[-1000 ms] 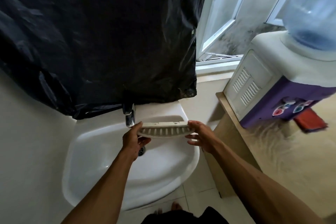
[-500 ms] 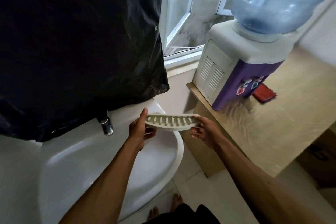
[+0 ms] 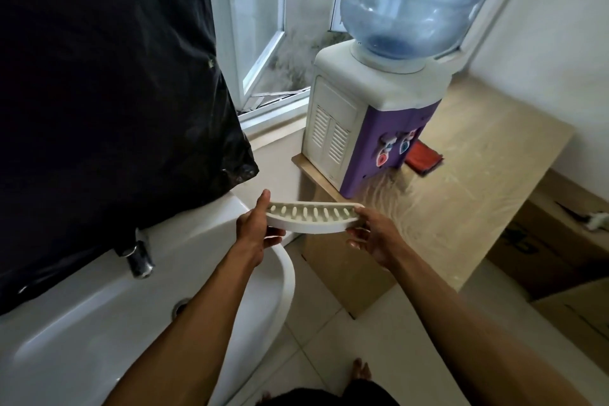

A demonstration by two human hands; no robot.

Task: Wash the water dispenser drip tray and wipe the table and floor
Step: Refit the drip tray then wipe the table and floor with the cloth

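both hands [image 3: 255, 234] [image 3: 372, 237] grip the tray [image 3: 313, 217] by its ends; washing looks done, next refit it under the dispenser [image 3: 372, 128].

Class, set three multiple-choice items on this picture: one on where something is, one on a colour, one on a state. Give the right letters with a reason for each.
1. Where is the red cloth?
A. in the sink
B. on the table beside the water dispenser
C. on the floor

2. What colour is the water dispenser's front panel?
A. purple
B. green
C. black

3. How is the drip tray held?
A. by one hand only
B. resting in the sink
C. by both hands, one at each end

Answers: 1 B, the cloth lies on the table just right of the dispenser. 2 A, the panel around the taps is purple. 3 C, the left hand and right hand grip opposite ends, past the rim of the sink.
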